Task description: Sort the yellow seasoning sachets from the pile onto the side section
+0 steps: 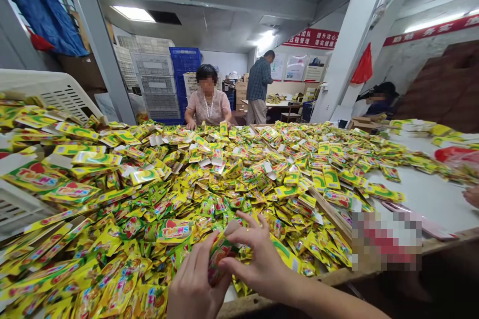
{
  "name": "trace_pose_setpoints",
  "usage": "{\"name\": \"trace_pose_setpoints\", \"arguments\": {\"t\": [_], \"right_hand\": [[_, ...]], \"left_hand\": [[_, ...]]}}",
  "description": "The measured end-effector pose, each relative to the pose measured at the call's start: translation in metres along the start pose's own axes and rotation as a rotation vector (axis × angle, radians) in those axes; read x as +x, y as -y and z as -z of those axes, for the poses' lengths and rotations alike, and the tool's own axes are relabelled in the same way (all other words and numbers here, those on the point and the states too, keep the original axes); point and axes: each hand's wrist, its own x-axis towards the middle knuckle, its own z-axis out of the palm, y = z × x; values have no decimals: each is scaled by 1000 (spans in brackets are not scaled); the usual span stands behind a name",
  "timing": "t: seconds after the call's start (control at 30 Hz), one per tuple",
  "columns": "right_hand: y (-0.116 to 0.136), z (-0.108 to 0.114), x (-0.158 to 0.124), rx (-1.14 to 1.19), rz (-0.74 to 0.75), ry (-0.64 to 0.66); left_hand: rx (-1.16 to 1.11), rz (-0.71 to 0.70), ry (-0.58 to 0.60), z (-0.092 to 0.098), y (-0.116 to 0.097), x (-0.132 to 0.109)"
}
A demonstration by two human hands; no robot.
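A white slatted plastic crate (56, 90) sits at far left, beside the heap of small yellow-green foil sachets (157, 189) that covers the bench (430, 194). My left hand (194, 286) curls its fingers round one glossy green-and-red sachet (219, 254), held just over the heap's near edge. My right hand (264, 259) pinches its top corner, other fingers spread.

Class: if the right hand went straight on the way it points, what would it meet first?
Probably the packet bundle in the left hand: the right hand points left at it, touching or nearly; depth is unclear.
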Motion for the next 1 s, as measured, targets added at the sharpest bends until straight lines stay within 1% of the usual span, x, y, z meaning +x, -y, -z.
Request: {"name": "trace_pose_setpoints", "arguments": {"t": [0.07,0.1,0.17,0.23,0.3,0.37,0.43,0.47,0.53,0.57,0.6,0.63,0.73,0.8,0.83,0.87,0.93,0.97,1.0], "right_hand": [[1,2,4,29,20,59],[1,1,7,55,26,65],[-2,0,13,125,35,65],[-5,1,18,214,18,62],[-9,2,22,303,-54,25],[-13,4,24,402,-145,-19],[-16,4,23,529,-223,17],[-18,3,22,590,-257,58],[-20,-1,18,660,-312,118],[-22,-3,15,662,-324,117],[-24,-6,12,648,-321,92],[-27,-9,8,624,-305,35],[-36,-13,-4,548,-229,-223],[-42,-12,-11,528,-216,-372],[-44,-11,-14,538,-241,-390],[-46,-10,-16,567,-286,-362],[-47,-7,-17,663,-410,-210],[-48,-6,-17,708,-471,-127],[-47,-6,-17,739,-518,-80]], "left_hand": [[16,-38,-4,-1,-1,5],[17,-37,-11,-1,-2,8],[-12,-26,-38,-2,-2,15],[-97,26,-62,-1,-2,21],[-247,182,-39,1,-1,25],[-464,399,60,3,-1,27],[-684,571,153,2,-3,25],[-769,627,171,0,-4,23],[-865,713,137,-5,-9,17],[-890,746,101,-7,-12,15],[-917,777,71,-9,-15,12],[-950,814,48,-10,-19,9],[-1089,934,50,-10,-31,2],[-1110,955,75,-10,-34,-2],[-1077,929,79,-11,-34,-3],[-1018,883,71,-12,-34,-4],[-896,778,41,-16,-31,-5],[-866,741,39,-18,-31,-5],[-864,726,50,-21,-31,-6]]}}
